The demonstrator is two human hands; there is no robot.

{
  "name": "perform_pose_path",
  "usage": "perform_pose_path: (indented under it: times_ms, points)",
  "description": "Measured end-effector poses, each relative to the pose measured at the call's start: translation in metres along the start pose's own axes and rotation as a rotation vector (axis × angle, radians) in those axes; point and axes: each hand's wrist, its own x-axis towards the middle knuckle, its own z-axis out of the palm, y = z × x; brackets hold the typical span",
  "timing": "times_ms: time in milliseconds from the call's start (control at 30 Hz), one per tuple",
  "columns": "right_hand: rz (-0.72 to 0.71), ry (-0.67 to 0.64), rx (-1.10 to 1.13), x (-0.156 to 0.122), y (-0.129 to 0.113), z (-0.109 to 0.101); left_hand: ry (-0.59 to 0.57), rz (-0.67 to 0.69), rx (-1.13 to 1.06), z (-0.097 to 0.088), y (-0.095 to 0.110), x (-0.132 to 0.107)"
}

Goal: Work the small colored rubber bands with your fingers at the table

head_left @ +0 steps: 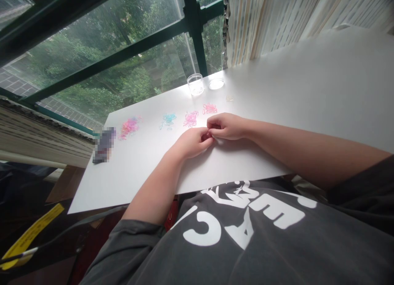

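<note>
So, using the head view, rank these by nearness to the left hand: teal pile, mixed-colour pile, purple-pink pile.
1. Purple-pink pile, just beyond the left hand.
2. Teal pile, further left.
3. Mixed-colour pile, leftmost of the three.

looks like a home — striped curtains (261, 22), green-framed window (123, 51), white table (132, 166)

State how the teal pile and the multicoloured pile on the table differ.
The teal pile is mostly one colour; the multicoloured pile mixes pinks with orange and purple.
The multicoloured pile looks larger and denser; the teal pile looks smaller and sparser.
Shared: both lie loose on the white table.
</note>
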Motion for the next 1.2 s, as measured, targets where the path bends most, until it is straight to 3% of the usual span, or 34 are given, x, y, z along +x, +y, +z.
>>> perform_pose_path:
  times_ms: [1200]
  points:
    - [0.015,-0.011,0.001,0.0002,-0.0005,-0.0003,-0.006,-0.009,-0.008,0.0,0.0007,0.0004]
